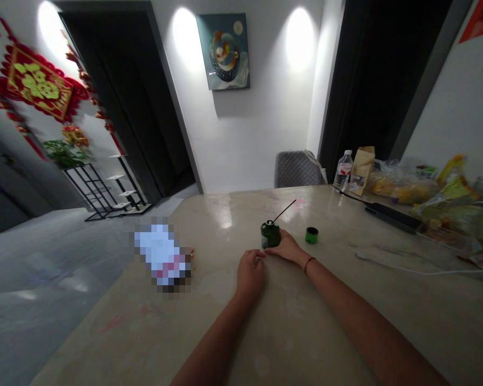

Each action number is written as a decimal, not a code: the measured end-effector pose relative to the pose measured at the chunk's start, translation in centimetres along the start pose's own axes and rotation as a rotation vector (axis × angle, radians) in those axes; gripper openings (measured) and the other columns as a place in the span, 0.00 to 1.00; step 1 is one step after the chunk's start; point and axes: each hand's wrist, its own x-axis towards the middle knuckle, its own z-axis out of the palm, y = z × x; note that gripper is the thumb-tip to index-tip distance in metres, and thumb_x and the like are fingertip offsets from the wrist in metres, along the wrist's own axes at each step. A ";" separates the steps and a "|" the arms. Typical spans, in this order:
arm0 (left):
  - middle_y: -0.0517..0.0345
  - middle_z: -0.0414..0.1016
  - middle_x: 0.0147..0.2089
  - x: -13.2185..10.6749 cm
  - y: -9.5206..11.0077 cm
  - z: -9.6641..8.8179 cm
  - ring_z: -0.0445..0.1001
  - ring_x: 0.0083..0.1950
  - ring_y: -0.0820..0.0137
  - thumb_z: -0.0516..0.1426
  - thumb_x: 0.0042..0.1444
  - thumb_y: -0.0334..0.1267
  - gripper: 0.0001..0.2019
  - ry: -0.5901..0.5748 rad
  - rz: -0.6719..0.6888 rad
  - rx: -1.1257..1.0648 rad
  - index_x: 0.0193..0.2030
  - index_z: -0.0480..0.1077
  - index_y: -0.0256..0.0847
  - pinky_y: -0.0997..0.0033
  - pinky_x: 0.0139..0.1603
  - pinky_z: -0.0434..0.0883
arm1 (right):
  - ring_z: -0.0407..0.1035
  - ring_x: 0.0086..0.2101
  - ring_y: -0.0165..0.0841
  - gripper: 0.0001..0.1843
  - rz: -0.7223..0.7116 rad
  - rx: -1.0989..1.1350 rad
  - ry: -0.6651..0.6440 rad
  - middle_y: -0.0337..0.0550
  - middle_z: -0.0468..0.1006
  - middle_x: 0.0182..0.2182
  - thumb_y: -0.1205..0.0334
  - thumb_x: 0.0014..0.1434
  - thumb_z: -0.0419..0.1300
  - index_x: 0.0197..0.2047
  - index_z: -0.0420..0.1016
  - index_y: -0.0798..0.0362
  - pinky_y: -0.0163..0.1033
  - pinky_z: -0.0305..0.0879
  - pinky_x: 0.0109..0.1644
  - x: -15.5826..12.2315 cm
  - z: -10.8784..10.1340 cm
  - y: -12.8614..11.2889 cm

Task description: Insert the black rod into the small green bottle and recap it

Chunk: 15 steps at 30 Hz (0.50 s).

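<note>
Left hand [249, 273], right hand [285, 249] beside one green bottle [270, 235], one cap [311, 235].

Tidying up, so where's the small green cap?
In the head view, the cap stands on the table, right of the green bottle, just beyond the right hand.

2 bare forearms [346, 316], thin reddish cord bracelet [309, 263], right wrist [300, 258]

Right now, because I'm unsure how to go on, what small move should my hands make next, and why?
Probably steady the dark green bottle with your right hand, since that hand seems to touch the bottle's base and a thin black stick leans from its neck; your left hand rests just beside.
</note>
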 end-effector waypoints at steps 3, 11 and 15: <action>0.56 0.70 0.39 0.0 -0.2 0.1 0.67 0.43 0.71 0.48 0.47 0.25 0.10 0.004 -0.002 -0.013 0.31 0.69 0.39 0.69 0.48 0.63 | 0.67 0.44 0.40 0.31 0.022 -0.161 0.046 0.46 0.73 0.42 0.55 0.33 0.68 0.43 0.69 0.53 0.42 0.62 0.46 0.8 0.3 -0.1; 0.55 0.70 0.40 0.0 -0.2 0.2 0.67 0.45 0.71 0.49 0.47 0.24 0.10 0.011 -0.018 -0.030 0.31 0.69 0.39 0.68 0.50 0.63 | 0.64 0.46 0.44 0.42 0.217 -0.451 0.161 0.54 0.68 0.46 0.40 0.35 0.62 0.50 0.62 0.55 0.43 0.61 0.46 3.1 1.4 -1.5; 0.55 0.70 0.40 0.0 0.0 0.1 0.67 0.46 0.70 0.49 0.48 0.25 0.10 0.009 -0.025 -0.049 0.31 0.69 0.39 0.67 0.51 0.62 | 0.64 0.46 0.46 0.45 0.262 -0.511 0.187 0.56 0.68 0.46 0.37 0.34 0.61 0.51 0.62 0.58 0.44 0.61 0.47 4.4 1.8 -1.5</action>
